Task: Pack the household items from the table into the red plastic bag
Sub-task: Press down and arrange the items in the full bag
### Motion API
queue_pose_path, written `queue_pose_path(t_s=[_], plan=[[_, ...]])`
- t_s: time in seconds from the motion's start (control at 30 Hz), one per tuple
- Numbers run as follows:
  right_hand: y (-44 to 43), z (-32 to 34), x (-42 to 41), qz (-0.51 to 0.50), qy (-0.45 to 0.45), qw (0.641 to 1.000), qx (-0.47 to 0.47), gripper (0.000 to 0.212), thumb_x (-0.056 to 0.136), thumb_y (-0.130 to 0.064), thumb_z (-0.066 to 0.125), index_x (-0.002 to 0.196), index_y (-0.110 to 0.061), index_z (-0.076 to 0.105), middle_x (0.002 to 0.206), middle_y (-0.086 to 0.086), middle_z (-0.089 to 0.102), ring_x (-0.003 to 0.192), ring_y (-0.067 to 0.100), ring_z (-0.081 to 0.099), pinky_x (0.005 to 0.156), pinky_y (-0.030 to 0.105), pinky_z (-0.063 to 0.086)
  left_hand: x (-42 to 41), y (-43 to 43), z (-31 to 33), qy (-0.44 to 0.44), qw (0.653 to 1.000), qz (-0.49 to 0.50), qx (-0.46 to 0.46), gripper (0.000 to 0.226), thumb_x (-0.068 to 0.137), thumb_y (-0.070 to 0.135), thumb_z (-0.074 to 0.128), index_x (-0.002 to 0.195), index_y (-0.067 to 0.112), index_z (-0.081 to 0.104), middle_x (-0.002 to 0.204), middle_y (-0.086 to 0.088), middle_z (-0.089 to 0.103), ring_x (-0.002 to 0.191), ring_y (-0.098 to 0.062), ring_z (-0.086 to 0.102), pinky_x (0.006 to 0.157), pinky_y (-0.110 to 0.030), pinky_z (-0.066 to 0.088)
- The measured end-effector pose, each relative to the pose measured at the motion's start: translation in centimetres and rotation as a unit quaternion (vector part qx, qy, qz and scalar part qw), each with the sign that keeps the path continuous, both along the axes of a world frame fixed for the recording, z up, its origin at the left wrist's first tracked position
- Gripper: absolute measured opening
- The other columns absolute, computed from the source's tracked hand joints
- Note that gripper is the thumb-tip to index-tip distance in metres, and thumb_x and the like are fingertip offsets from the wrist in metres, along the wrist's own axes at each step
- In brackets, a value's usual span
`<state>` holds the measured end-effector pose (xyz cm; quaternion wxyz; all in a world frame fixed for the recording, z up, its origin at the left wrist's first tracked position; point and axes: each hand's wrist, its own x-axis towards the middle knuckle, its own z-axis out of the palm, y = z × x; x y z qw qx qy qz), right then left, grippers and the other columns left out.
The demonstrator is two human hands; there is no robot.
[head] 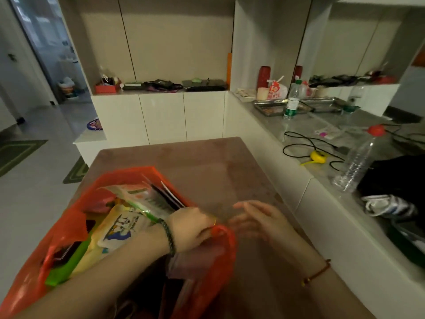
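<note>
The red plastic bag [69, 229] lies open on the brown table [207, 162], at its near left. Inside it I see a wet-wipes pack with a cartoon print [119, 229], a green-and-white packet [142, 196], dark flat items [169, 196] and a green object [66, 265]. My left hand [190, 229] pinches the bag's right rim near its handle [220, 231]. Just to the right of that rim, my right hand [259, 219] hovers blurred above the table, fingers spread, holding nothing.
A white counter runs along the right, with a clear bottle with a red cap [358, 162], a yellow tape measure [318, 156], black cables, a green-label bottle [292, 100], metal trays and a black bag [397, 178]. White cabinets stand behind the table.
</note>
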<state>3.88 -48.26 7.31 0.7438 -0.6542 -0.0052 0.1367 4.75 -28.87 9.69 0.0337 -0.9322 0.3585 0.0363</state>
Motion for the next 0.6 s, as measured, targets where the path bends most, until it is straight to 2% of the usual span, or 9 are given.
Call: queue_pose_path(t_s=[0.03, 0.1, 0.17, 0.33, 0.4, 0.43, 0.5, 0.53, 0.6], plan=[[-1.5, -1.7, 2.0, -0.084, 0.013, 0.993, -0.081, 0.027, 0.089, -0.012, 0.055, 0.113, -0.001, 0.058, 0.086, 0.012, 0.07, 0.07, 0.019, 0.07, 0.055, 0.022, 0.054, 0.2, -0.1, -0.4, 0.007, 1.0, -0.012, 0.009, 0.03, 0.094, 0.028, 0.037, 0.11, 0.012, 0.057, 0.114, -0.009, 0.063, 0.11, -0.028, 0.055, 0.089, -0.037, 0.043], [-4.6, -5.6, 5.4, -0.206, 0.019, 0.943, -0.262, 0.038, 0.086, -0.008, 0.061, 0.121, 0.004, 0.051, 0.112, 0.02, 0.062, 0.1, 0.03, 0.062, 0.072, 0.027, 0.051, 0.6, -0.4, -1.1, 0.029, 0.999, -0.03, 0.015, 0.031, 0.092, 0.025, 0.038, 0.117, 0.017, 0.054, 0.118, -0.006, 0.062, 0.112, -0.025, 0.054, 0.093, -0.037, 0.042], [-7.0, -9.2, 7.8, -0.198, 0.018, 0.91, -0.365, 0.052, 0.081, -0.01, 0.067, 0.126, 0.005, 0.047, 0.128, 0.024, 0.055, 0.118, 0.035, 0.053, 0.093, 0.036, 0.044, 1.0, -0.5, -1.6, 0.048, 0.998, -0.039, 0.022, 0.033, 0.09, 0.022, 0.04, 0.12, 0.018, 0.053, 0.121, -0.003, 0.06, 0.114, -0.023, 0.052, 0.096, -0.036, 0.039], [-8.5, -15.4, 11.1, -0.106, 0.091, 0.847, -0.513, 0.093, 0.075, -0.038, 0.072, 0.144, -0.005, 0.018, 0.146, 0.019, 0.034, 0.133, 0.035, 0.036, 0.108, 0.041, 0.034, 1.8, -0.9, -2.2, 0.06, 0.997, -0.035, 0.022, 0.035, 0.09, 0.024, 0.038, 0.123, 0.019, 0.05, 0.123, -0.004, 0.058, 0.115, -0.023, 0.05, 0.097, -0.034, 0.036], [-8.3, -16.4, 12.0, -0.11, 0.112, 0.844, -0.514, 0.094, 0.071, -0.035, 0.076, 0.141, 0.0, 0.022, 0.143, 0.021, 0.038, 0.13, 0.036, 0.038, 0.106, 0.041, 0.037, 2.0, -1.0, -1.9, 0.064, 0.998, -0.022, 0.004, 0.035, 0.089, 0.024, 0.04, 0.122, 0.019, 0.051, 0.122, -0.003, 0.059, 0.114, -0.023, 0.051, 0.097, -0.035, 0.037], [-7.9, -16.6, 12.5, -0.113, 0.125, 0.858, -0.486, 0.087, 0.071, -0.029, 0.077, 0.136, 0.005, 0.03, 0.138, 0.022, 0.044, 0.126, 0.035, 0.044, 0.103, 0.041, 0.04, 2.0, -0.9, -1.8, 0.064, 0.998, -0.016, -0.012, 0.035, 0.089, 0.024, 0.041, 0.122, 0.02, 0.051, 0.122, -0.003, 0.059, 0.114, -0.022, 0.052, 0.097, -0.035, 0.038], [-7.0, -15.3, 12.9, -0.116, 0.117, 0.895, -0.414, 0.059, 0.076, -0.016, 0.073, 0.123, 0.01, 0.048, 0.127, 0.024, 0.055, 0.116, 0.036, 0.054, 0.097, 0.041, 0.045, 1.8, -0.8, -1.6, 0.07, 0.997, -0.008, -0.028, 0.034, 0.089, 0.025, 0.043, 0.122, 0.021, 0.051, 0.122, -0.002, 0.06, 0.113, -0.021, 0.053, 0.097, -0.034, 0.038], [-6.2, -13.7, 12.8, -0.129, 0.093, 0.915, -0.37, 0.047, 0.079, -0.011, 0.069, 0.118, 0.01, 0.052, 0.123, 0.025, 0.058, 0.111, 0.036, 0.056, 0.095, 0.042, 0.046, 1.7, -0.7, -1.4, 0.068, 0.997, 0.002, -0.036, 0.035, 0.089, 0.025, 0.044, 0.123, 0.022, 0.052, 0.122, -0.003, 0.06, 0.114, -0.021, 0.053, 0.098, -0.034, 0.038], [-4.1, -9.3, 11.8, -0.16, 0.011, 0.958, -0.24, 0.039, 0.084, -0.01, 0.064, 0.118, 0.004, 0.054, 0.123, 0.022, 0.059, 0.107, 0.031, 0.058, 0.094, 0.042, 0.047, 1.2, -0.1, -1.3, 0.046, 0.997, 0.009, -0.056, 0.034, 0.089, 0.024, 0.045, 0.122, 0.021, 0.053, 0.121, -0.003, 0.061, 0.114, -0.021, 0.053, 0.099, -0.033, 0.037]])
